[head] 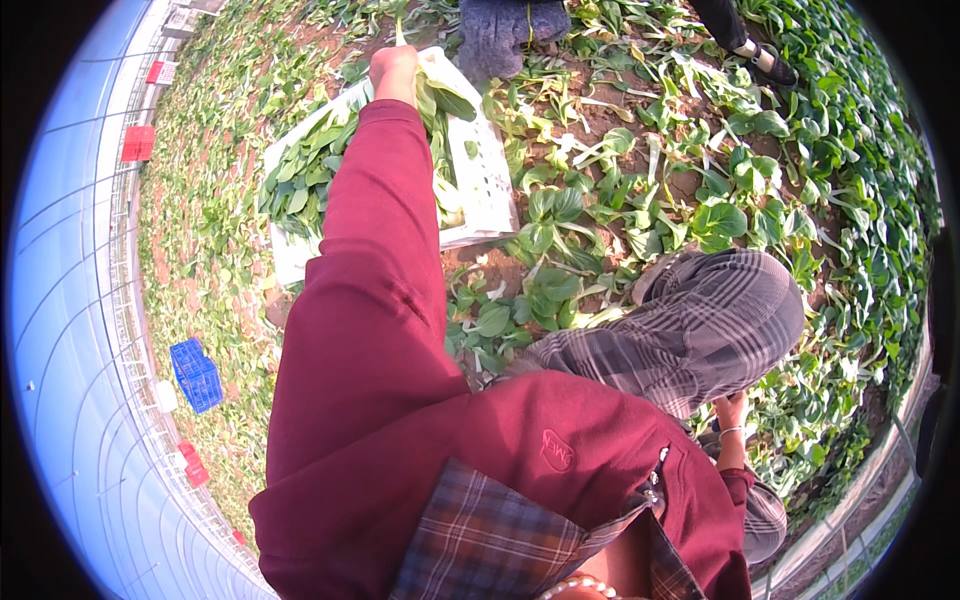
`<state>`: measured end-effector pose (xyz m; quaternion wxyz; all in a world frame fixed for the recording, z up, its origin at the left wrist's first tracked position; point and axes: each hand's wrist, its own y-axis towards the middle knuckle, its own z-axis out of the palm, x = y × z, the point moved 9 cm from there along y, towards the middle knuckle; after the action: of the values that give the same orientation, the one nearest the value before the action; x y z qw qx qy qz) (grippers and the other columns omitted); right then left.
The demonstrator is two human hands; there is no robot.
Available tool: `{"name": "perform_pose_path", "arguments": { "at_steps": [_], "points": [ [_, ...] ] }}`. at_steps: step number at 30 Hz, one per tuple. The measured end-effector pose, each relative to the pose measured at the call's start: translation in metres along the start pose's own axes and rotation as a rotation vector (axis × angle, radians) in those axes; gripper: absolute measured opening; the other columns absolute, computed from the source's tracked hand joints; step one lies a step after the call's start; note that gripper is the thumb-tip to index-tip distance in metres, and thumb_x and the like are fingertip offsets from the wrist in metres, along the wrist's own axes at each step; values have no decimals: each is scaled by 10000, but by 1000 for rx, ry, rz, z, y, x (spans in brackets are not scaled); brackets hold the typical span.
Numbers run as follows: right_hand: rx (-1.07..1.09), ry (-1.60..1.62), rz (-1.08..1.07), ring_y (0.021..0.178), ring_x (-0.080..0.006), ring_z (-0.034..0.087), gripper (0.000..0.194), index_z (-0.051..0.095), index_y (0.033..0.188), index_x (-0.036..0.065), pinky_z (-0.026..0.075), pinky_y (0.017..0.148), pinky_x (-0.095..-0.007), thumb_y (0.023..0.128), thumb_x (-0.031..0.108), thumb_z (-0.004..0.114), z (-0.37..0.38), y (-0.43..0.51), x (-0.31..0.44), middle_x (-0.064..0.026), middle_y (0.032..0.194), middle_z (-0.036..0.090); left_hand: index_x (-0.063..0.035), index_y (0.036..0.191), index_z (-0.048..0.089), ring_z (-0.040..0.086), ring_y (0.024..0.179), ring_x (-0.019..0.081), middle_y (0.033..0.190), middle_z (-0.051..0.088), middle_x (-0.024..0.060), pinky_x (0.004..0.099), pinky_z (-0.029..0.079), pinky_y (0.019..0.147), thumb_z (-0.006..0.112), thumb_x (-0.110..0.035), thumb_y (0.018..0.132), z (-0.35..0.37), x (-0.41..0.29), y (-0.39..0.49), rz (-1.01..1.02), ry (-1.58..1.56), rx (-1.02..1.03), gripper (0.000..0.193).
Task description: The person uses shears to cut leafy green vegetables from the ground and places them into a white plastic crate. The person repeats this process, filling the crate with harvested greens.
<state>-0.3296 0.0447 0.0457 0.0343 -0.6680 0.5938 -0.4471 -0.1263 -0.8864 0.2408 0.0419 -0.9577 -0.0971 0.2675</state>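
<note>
My left hand (394, 73) reaches far forward over a white plastic crate (484, 176). Its fingers are curled, and a pale green stalk (400, 31) sticks out beyond them. Inside the crate lie bunches of leafy greens (309, 176) that look like bok choy, partly covered by my maroon sleeve. My right hand (729, 411) is low beside my bent knee in plaid trousers, close to the growing plants. The knee covers part of that hand, and a small dark thing shows at its fingers, too hidden to name.
Cut leaves and soil (600, 135) surround the crate. Dense standing greens (877, 217) grow along the right. Another person's leg and shoe (776, 67) and grey-blue clothing (499, 37) are ahead. Blue crates (196, 375) and red crates (138, 143) stand at left, near the greenhouse wall.
</note>
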Motion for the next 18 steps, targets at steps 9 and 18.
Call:
{"name": "perform_pose_path", "arguments": {
  "at_steps": [9, 18],
  "points": [
    [4, 67, -33, 739, -238, 648, 334, 638, 942, -62, 497, 718, -352, 740, 201, 682, 10, 6, -17, -175, 826, 693, -112, 1145, 657, 658, 1040, 298, 1097, 689, 148, 393, 516, 852, 617, -312, 879, -11, -25, -34, 264, 237, -83, 335],
    [69, 71, 63, 861, -184, 641, 332, 641, 1037, -79, 486, 792, -317, 818, 170, 647, 13, 8, -10, -167, 930, 716, 16, 1422, 375, 233, 1414, 339, 1506, 324, 170, 452, 149, 1154, 534, -409, 890, 8, -5, -82, 671, 509, -159, 698]
  ]
}}
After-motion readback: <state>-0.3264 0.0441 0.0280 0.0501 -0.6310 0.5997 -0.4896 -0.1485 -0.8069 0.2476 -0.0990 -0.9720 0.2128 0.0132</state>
